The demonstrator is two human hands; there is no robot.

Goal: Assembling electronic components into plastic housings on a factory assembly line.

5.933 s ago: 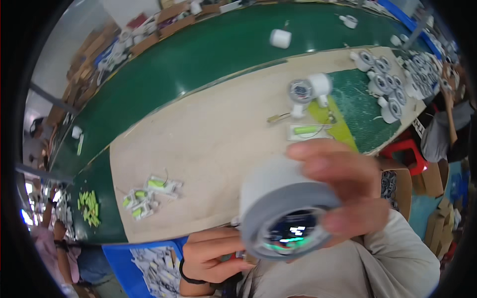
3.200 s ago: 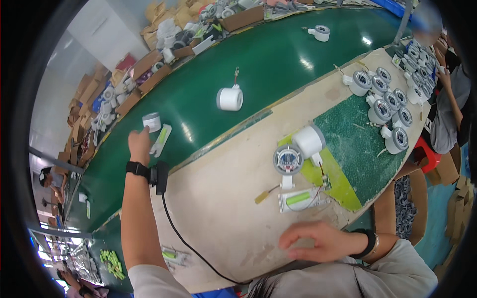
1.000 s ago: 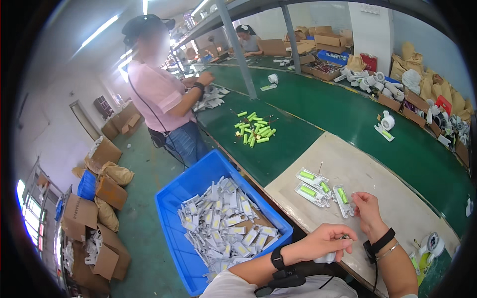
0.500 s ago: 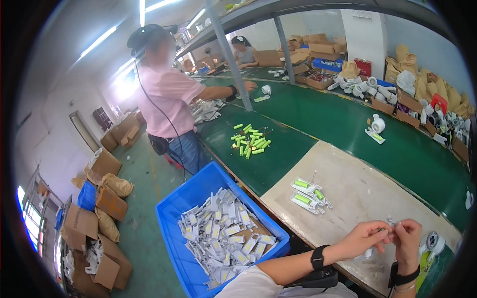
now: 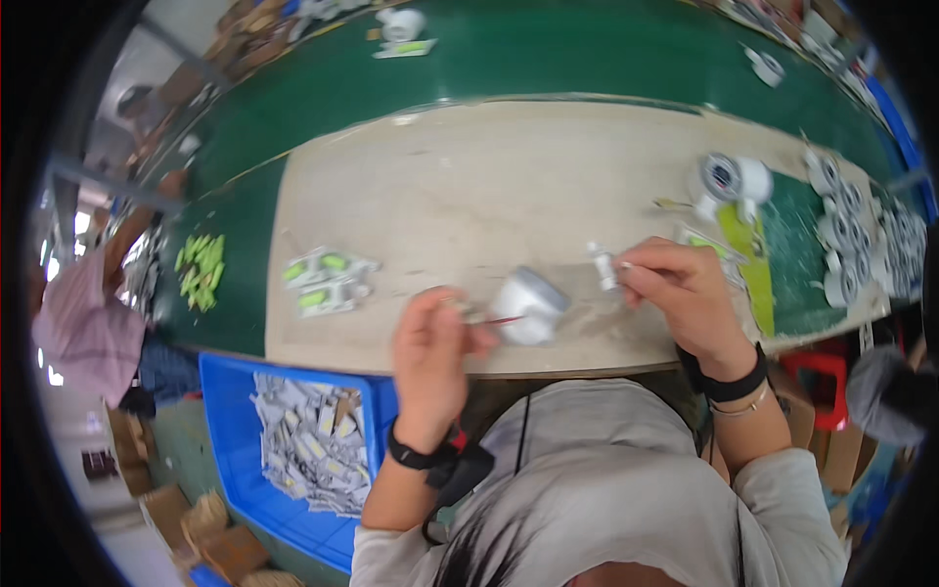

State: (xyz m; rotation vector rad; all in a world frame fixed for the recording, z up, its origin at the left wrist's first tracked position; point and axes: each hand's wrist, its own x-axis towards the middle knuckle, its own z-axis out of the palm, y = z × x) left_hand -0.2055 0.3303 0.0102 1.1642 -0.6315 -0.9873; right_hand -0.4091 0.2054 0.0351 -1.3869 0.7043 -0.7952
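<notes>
Even, moderately bright light is covering the beige board. White glare is flaring far left. Left hand and right hand are blurring. Fisheye is bending the green tabletop; black is swallowing the corners.

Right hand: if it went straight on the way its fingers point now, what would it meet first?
The right hand would probably meet the small white part at its fingertips first, though blur hides whether it already holds it. Beyond it lies the pale mat; depth is hard to judge.
</notes>
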